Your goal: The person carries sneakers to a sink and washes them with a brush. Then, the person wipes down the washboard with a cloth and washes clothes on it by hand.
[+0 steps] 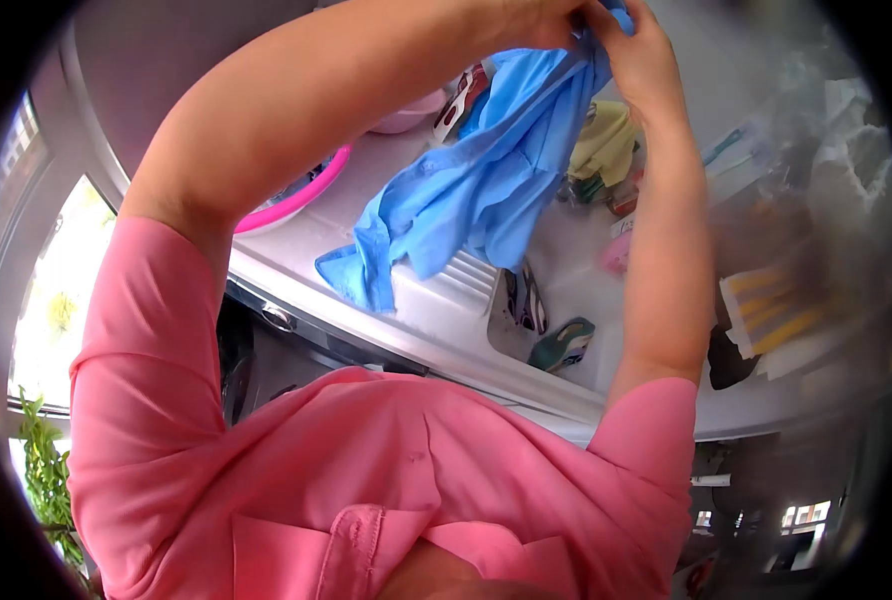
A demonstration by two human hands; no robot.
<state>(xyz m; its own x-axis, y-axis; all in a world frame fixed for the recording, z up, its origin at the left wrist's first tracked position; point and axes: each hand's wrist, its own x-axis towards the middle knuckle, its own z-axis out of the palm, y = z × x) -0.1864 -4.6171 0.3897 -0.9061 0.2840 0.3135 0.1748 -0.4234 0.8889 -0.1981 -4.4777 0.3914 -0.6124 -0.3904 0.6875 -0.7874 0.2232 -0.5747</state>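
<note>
Blue cloth (466,190), creased, hung in loose folds, partly hiding white moulded ridges (456,285). Left hand (556,22) and right hand (648,62): grips clenched on its bunched top. Pink-rimmed tub (311,197) left; crumpled yellow cloth (603,140) behind.

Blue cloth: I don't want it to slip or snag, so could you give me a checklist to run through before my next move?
1. Blue cloth held up: ok, it hangs beneath the raised hands.
2. Right hand on the cloth: ok, its fingers are at the gathered top.
3. Left hand gripping firmly: cannot tell, its grip is too hidden at the top edge of the view.
4. Cloth opened out: not ok, it is gathered and creased.
5. Lower end off the ridged surface: cannot tell, contact is unclear.
6. Pink-rimmed basin apart from the cloth: ok.
</note>
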